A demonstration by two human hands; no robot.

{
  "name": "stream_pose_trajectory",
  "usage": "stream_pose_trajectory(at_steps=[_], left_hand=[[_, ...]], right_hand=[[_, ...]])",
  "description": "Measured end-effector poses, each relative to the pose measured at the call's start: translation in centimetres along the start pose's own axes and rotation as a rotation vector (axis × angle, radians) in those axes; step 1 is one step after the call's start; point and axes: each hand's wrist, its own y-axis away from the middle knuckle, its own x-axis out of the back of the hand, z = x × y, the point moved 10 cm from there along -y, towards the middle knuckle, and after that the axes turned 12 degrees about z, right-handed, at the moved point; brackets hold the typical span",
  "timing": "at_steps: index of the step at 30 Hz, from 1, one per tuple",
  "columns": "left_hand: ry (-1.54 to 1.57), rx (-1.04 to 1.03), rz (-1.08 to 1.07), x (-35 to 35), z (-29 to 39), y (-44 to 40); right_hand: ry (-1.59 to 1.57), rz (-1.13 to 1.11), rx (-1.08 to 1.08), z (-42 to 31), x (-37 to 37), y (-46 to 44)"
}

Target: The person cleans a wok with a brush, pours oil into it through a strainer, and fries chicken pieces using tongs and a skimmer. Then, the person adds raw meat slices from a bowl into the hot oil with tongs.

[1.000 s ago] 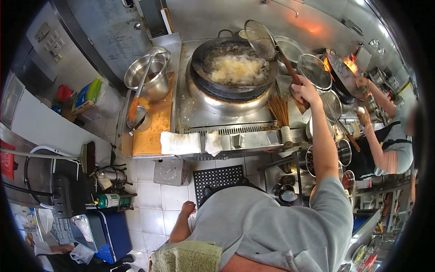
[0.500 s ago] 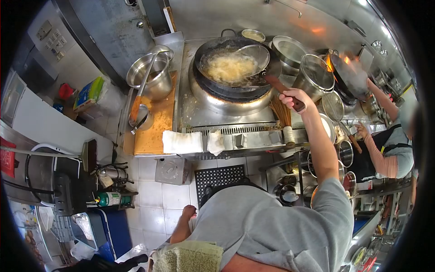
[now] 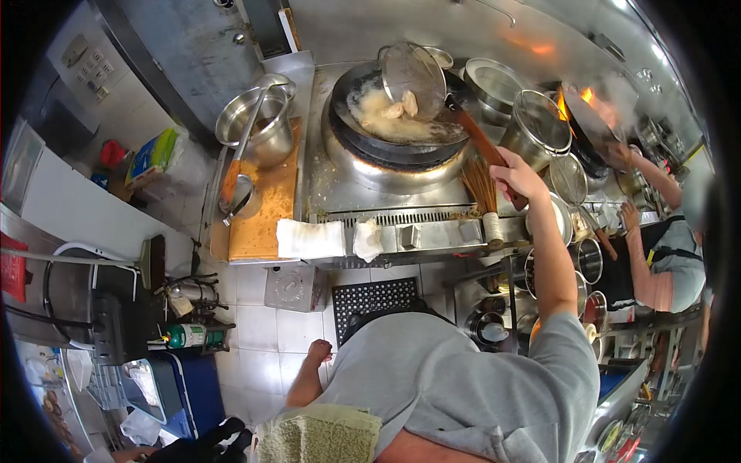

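My right hand [image 3: 519, 179] is wrapped round the wooden handle of a wire strainer [image 3: 414, 75]. The strainer's mesh is tilted over a black wok [image 3: 345, 86] of bubbling oil, with pale pieces of food [image 3: 400, 106] at its lower edge. Down at my side, my left hand [image 3: 319, 352] has its fingers curled, away from the stove; whether it holds anything is hidden. A bamboo brush [image 3: 482, 190] stands just below the strainer's handle.
Left of the wok, a steel pot [image 3: 255, 123] with a ladle across it stands by a wooden board [image 3: 270, 216]. White cloths [image 3: 310, 240] lie on the front edge. At right, a co-worker [image 3: 671, 258] handles a flaming wok [image 3: 590, 116].
The strainer first went down into the oil, then came up tilted with pale food pieces showing beside it. My left hand has barely moved. The co-worker's hands have shifted.
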Motion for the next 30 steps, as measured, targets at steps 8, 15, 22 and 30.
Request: stream_pose_trajectory(at_steps=[8, 15, 22, 30], left_hand=[[0.046, -0.011, 0.007, 0.4, -0.4, -0.2], [-0.074, 0.034, -0.049, 0.1, -1.0, 0.7], [0.021, -0.03, -0.022, 0.0, 1.4, -0.7], [0.055, -0.012, -0.037, -0.5, 1.2, -0.8]], right_hand=[[-0.134, -0.039, -0.086, -0.2, 2.3, 3.2], [-0.229, -0.079, -0.184, 1.0, 2.9, 4.5], [-0.222, -0.09, -0.14, 0.6, 4.2, 4.3], [0.056, 0.122, 0.013, -0.2, 6.7, -0.7]])
